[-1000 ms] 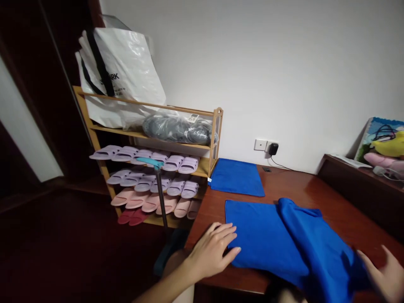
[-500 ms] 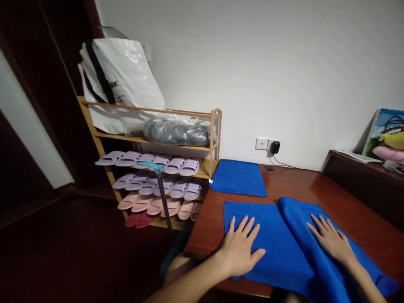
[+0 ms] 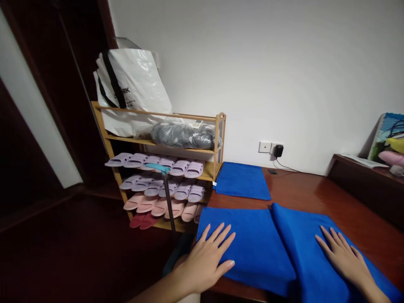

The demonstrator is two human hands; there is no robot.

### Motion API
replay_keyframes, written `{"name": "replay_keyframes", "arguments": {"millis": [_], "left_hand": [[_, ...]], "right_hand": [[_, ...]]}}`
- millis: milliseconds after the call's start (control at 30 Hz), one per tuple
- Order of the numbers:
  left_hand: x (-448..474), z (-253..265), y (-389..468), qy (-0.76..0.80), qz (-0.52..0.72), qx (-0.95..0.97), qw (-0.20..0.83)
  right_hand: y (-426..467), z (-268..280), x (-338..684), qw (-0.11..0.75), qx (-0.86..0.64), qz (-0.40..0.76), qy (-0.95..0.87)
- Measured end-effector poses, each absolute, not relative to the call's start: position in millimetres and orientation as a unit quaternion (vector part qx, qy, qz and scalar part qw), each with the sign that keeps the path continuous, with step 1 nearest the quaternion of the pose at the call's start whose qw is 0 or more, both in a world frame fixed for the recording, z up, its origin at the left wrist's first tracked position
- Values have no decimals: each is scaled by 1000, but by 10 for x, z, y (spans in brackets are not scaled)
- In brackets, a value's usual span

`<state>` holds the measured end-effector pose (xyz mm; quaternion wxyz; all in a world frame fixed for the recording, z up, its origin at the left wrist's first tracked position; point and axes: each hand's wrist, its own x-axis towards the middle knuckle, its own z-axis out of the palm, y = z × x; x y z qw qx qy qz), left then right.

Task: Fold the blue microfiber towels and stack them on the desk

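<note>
A large blue cloth [image 3: 252, 240] lies spread along the near side of the wooden table, with a raised fold running down its middle. My left hand [image 3: 210, 256] rests flat on its left part, fingers spread. On the right part, past the fold, my right hand [image 3: 344, 254] lies palm down with its fingers stretched out. Neither hand grips the fabric. Farther back, beside the shoe rack, a second blue cloth [image 3: 243, 181] lies flat as a neat rectangle, a small white tag at its left edge.
A wooden shoe rack [image 3: 221, 130] with several pairs of slippers [image 3: 179, 167] stands left of the table [image 3: 303, 189]. On it sit a white bag [image 3: 139, 80] and a plastic-wrapped grey bundle [image 3: 186, 135]. A teal-topped pole [image 3: 168, 202] leans before it. A black charger [image 3: 278, 150] is plugged into the wall.
My left hand has slid left, and the cloth's left edge has shifted left with it. The middle fold has flattened and moved slightly left. My right hand has moved a little right.
</note>
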<state>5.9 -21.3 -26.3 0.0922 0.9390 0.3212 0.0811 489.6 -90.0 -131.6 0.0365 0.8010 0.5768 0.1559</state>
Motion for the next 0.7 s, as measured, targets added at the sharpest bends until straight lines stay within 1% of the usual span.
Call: {"name": "replay_keyframes", "arguments": {"millis": [167, 433, 567, 700], "left_hand": [[-10, -206, -222, 322, 74, 938, 105], [0, -242, -232, 324, 77, 939, 85], [-25, -248, -169, 317, 97, 939, 90], [-43, -297, 14, 353, 123, 924, 75]], "right_hand": [[-890, -1317, 4888, 49, 804, 155, 572], [-902, -1201, 4825, 68, 810, 121, 570], [-909, -1173, 4784, 54, 812, 109, 571], [-871, -1201, 4802, 12, 832, 86, 548]]}}
